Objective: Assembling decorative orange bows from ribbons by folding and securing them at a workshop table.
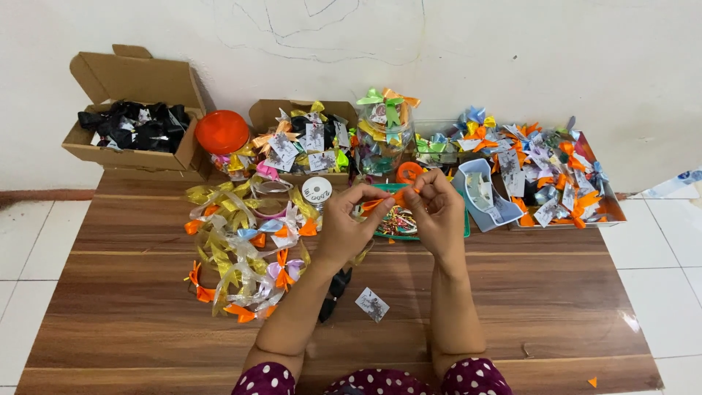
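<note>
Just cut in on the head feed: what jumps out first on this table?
Both hands, left hand and right hand, meet mid-table pinching a piece of orange ribbon. Left of them sprawls a pile of gold and orange bows; at the far left corner sits an open cardboard box of black bows.

The table (pixel 512 307) is dark brown wood grain in long planks. Around it the floor (pixel 29 249) is white tile, and the wall (pixel 512 44) at the top of the frame is off-white. At upper left a tan box (pixel 139 80) holds black bows (pixel 135 126). Beside it sits a bright orange lid (pixel 221 132). The ribbon pile (pixel 245 241) at centre left mixes gold, orange, lilac and pale blue. The strip (pixel 380 203) between the left hand (pixel 349 223) and right hand (pixel 439 212) is orange. Under them lies a green tray (pixel 465 228). The sleeves (pixel 479 377) at the bottom are maroon with white dots.
</note>
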